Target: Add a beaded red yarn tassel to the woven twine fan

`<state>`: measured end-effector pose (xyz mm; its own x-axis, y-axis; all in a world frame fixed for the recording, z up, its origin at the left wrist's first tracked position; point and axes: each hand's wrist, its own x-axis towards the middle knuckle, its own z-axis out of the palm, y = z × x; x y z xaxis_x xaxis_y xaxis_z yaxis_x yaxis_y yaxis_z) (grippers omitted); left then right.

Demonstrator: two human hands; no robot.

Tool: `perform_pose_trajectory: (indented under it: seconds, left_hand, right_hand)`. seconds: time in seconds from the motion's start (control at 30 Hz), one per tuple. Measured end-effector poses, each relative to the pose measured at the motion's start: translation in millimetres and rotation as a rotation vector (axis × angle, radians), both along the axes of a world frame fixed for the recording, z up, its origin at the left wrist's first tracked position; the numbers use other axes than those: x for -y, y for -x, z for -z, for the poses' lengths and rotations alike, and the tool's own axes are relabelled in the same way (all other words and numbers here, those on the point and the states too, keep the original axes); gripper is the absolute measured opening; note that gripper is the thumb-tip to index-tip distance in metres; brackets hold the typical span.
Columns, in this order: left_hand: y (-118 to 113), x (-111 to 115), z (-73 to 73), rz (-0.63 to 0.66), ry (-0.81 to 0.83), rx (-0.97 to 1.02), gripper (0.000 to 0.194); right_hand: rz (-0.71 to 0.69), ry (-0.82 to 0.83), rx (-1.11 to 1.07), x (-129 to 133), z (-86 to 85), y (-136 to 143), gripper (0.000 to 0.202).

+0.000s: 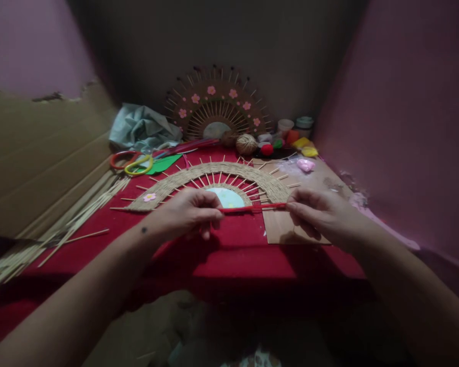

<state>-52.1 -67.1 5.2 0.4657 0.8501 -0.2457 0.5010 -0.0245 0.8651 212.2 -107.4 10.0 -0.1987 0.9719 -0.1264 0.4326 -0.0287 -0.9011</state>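
Between my two hands a thin red strand (252, 207), perhaps a pipe cleaner or cord, is stretched level. My left hand (199, 210) pinches its left end, and my right hand (309, 210) pinches the other end. Just behind it lies a half-round woven twine fan (222, 167) with thin sticks poking out along its outer edge. A pale blue half disc (225, 198) sits at the fan's centre, partly covered by my left hand. One pink flower (149, 197) is on the fan's left end.
A finished-looking flowered fan (214, 104) leans at the back wall. Scissors (138, 164), a twine ball (247, 144), pink clay (305, 164) and a brown board (290, 229) are on the red cloth (229, 260). Thin sticks (80, 214) lie at left. Walls stand close on both sides.
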Motion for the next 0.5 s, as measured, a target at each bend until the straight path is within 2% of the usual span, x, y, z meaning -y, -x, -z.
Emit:
perform_pose_trajectory:
  seconds: [0.1,0.17,0.27,0.33,0.4,0.5]
  left_hand:
    - [9,-11,-20.6,-0.021,-0.023,0.173,0.015]
    - [13,-18,-33.7,-0.022,-0.056,0.228,0.015]
    - [12,-25,-50.6,0.002,-0.109,0.219,0.015]
    - [8,-27,-59.7,0.010,-0.139,0.206,0.014]
    - [1,-28,-66.4,-0.001,-0.157,0.209,0.013]
    - [-8,-30,-69.7,0.008,-0.195,0.214,0.014]
  right_hand:
    - [-0.012,0.076,-0.052,-10,7.0,-1,0.023]
    - [0.065,0.060,-0.059,-15,9.2,-5,0.014]
    - [0.338,-0.196,-0.022,-16,5.0,-10,0.013]
    - [0.442,-0.382,-0.028,-16,-3.0,-9,0.017]
    - [0.368,-0.410,-0.106,-15,-13.3,1,0.020]
    - [0.084,-0.316,-0.206,-20,-27.9,25,0.027]
